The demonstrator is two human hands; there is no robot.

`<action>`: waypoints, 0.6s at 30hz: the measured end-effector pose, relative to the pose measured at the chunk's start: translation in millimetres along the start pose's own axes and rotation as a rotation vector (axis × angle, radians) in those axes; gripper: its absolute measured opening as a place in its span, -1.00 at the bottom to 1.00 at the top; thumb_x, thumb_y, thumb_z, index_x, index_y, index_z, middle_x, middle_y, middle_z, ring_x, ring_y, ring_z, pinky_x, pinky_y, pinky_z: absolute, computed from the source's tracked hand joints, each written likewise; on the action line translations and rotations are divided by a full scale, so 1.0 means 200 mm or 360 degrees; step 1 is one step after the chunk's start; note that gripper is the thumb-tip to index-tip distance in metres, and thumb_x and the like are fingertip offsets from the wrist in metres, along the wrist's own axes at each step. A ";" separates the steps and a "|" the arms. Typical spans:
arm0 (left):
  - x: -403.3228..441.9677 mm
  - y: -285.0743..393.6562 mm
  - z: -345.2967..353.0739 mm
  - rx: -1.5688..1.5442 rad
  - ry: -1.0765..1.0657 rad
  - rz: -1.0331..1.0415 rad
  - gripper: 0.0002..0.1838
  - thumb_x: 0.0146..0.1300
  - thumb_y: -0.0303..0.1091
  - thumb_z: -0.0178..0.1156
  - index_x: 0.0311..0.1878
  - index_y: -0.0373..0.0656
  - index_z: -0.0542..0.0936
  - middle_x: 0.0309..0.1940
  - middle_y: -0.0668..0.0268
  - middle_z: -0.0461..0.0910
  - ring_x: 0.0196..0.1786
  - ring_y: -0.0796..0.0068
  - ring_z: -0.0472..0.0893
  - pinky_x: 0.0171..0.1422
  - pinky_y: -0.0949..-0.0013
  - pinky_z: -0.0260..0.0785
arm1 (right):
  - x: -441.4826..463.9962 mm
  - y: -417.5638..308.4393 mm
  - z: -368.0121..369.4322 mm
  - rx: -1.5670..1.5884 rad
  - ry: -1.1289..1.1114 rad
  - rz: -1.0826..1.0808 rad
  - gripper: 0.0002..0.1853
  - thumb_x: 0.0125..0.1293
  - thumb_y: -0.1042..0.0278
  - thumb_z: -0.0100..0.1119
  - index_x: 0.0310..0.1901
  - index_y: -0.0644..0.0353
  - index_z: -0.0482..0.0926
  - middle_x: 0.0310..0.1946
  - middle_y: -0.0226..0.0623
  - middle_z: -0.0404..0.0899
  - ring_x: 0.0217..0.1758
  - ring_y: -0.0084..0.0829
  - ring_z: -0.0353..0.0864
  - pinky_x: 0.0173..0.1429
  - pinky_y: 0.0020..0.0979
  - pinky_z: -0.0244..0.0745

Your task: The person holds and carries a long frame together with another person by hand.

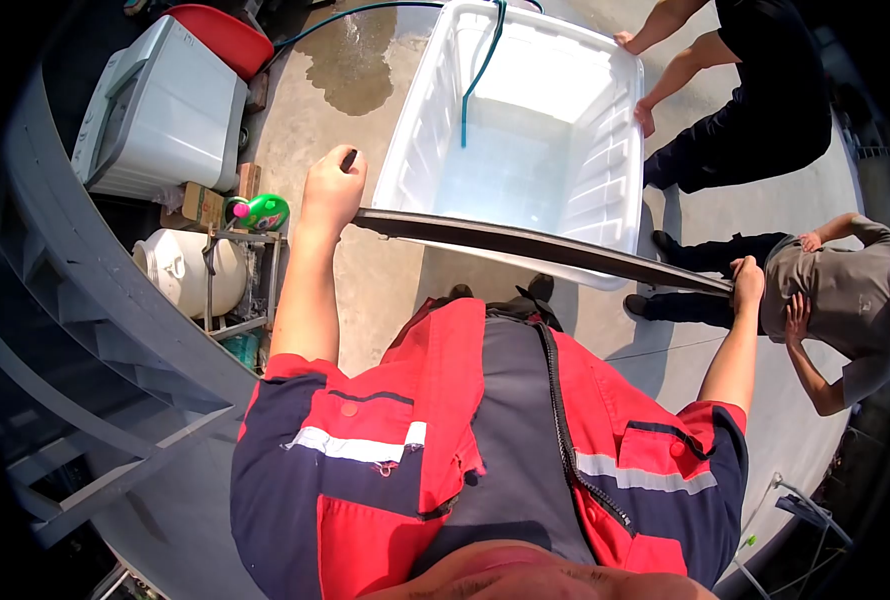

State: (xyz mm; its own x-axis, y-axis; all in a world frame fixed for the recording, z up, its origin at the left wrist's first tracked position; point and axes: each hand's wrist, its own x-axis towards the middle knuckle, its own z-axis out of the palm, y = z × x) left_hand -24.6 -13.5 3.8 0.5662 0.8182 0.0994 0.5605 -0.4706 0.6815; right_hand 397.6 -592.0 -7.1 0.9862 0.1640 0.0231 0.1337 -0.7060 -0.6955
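A long, flat dark strip stretches across in front of my body, slightly bowed. My left hand is closed around one end, and a dark tip pokes out at the top of the fist. The other end is in my right hand, whose fingers are wrapped round it. Just beyond the strip stands a big white plastic tub with some clear water in it. The strip overlaps the tub's near rim in view; whether it touches the rim I cannot tell. A green hose hangs into the tub.
One person's hands are on the tub's right rim. Another person stands at the right, hands on the body. Along the left are a washing machine, a red basin, a green bottle, a white barrel and metal stairs.
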 end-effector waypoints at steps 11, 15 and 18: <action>0.01 -0.01 0.00 0.0019 0.0019 0.0040 -0.74 0.28 -0.27 0.10 -0.12 -0.23 0.63 -0.23 -0.09 0.64 -0.12 -0.13 0.61 0.00 0.05 0.45 | 0.03 0.07 -0.03 0.0134 -0.0124 0.0067 -0.52 0.28 0.20 -0.17 -0.54 0.35 0.65 -0.49 -0.26 0.63 -0.39 -0.42 0.51 -0.17 -0.38 0.36; 0.01 0.00 0.00 0.0029 0.0005 0.0005 -0.74 0.27 -0.28 0.10 -0.12 -0.23 0.63 -0.23 -0.09 0.64 -0.13 -0.13 0.61 0.00 0.05 0.45 | 0.05 0.11 -0.03 0.0099 -0.0111 0.0054 -0.52 0.28 0.17 -0.17 -0.48 0.35 0.68 -0.46 -0.24 0.66 -0.34 -0.41 0.55 -0.14 -0.36 0.37; 0.01 -0.01 0.01 0.0031 0.0021 0.0022 -0.74 0.26 -0.28 0.10 -0.11 -0.22 0.63 -0.23 -0.09 0.64 -0.13 -0.13 0.61 0.00 0.05 0.45 | 0.06 0.12 -0.02 -0.0001 -0.0050 0.0007 -0.52 0.28 0.16 -0.17 -0.46 0.35 0.69 -0.45 -0.19 0.68 -0.35 -0.36 0.56 -0.14 -0.31 0.38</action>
State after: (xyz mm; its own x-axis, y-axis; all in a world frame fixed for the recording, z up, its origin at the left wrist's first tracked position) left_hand -23.6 -11.7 1.5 0.5660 0.8158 0.1186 0.5641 -0.4882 0.6659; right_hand 412.6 -610.4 -19.8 0.9833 0.1821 -0.0025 0.1292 -0.7070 -0.6953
